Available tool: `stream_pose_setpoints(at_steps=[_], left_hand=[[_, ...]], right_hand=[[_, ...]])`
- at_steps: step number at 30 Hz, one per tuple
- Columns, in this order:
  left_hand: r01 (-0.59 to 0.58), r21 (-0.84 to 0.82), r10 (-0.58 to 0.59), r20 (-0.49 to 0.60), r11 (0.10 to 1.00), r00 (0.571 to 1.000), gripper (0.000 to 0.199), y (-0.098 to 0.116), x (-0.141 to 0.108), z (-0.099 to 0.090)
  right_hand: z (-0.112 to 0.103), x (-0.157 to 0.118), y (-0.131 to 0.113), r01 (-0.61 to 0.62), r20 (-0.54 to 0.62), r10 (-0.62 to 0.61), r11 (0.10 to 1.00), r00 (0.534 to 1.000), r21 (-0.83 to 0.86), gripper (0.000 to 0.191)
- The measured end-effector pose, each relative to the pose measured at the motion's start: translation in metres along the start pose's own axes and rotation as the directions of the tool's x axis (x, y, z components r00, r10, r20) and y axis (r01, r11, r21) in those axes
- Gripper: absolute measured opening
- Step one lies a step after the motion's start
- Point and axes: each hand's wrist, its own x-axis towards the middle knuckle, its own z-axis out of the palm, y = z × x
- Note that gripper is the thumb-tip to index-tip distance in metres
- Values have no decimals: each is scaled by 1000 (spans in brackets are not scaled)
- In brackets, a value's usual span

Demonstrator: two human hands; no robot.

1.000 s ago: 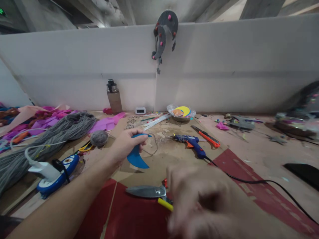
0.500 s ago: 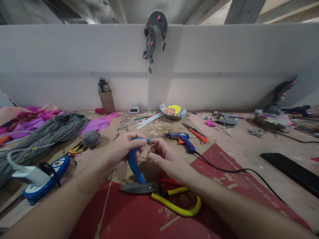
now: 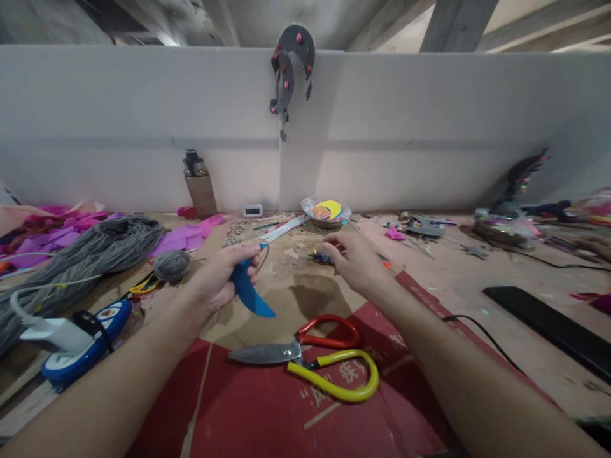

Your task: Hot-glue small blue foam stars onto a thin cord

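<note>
My left hand pinches a blue crescent-shaped piece, like felt, near its upper tip. A thin dark cord loops from that tip, and the pointed lower end hangs free over the cardboard. My right hand hovers over the glue gun, fingers loosely bent and thumb apart from them. Only the gun's nozzle end shows; its body is hidden behind the hand. Below both hands lie scissors with one red and one yellow handle, their blades pointing left.
A utility knife lies partly hidden behind my right hand. Grey yarn, a yarn ball and a blue power strip are at left. A black phone-like slab lies right. Another person's hand shows at the right edge.
My right hand has left the blue piece's tip and moved right, over the glue gun. My left hand still holds the piece, raised slightly and shifted left, clear of the scissors.
</note>
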Motion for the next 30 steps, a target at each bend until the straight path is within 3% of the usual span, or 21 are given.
stream_pose_setpoints(at_steps=[2,4,6,11,15,18,21,23,26,30], left_hand=[[-20,-20,18,-80,1000,997,12,-1,3,-3],[-36,-21,33,-140,999,990,13,-2,5,-5],[-50,-2,49,-155,999,987,13,-2,7,-6],[-71,34,76,-156,997,985,13,-1,6,-5],[-99,43,104,-112,994,988,14,-1,2,-4],[-107,54,113,-111,993,987,16,-3,3,-5],[-103,66,110,-115,993,987,18,-6,5,-7],[-93,70,101,-125,993,987,18,-8,6,-7],[-77,71,88,-166,994,982,18,-9,8,-7],[-84,71,96,-179,994,979,17,-11,8,-5]], right_hand=[[-9,4,15,-130,42,150,942,988,-310,36],[-12,3,27,-193,169,315,841,934,-505,42],[-9,0,33,-186,261,375,818,889,-544,36],[5,-1,37,-257,224,385,857,895,-447,23],[5,4,40,-365,227,441,878,868,-311,22],[3,3,34,-437,200,416,896,887,73,21],[0,-1,18,-335,116,328,765,938,550,26],[-3,-5,4,-233,99,234,663,967,711,27],[-7,-12,-12,-117,98,64,603,993,789,29],[-10,-22,-24,-53,106,-31,705,994,707,29]])
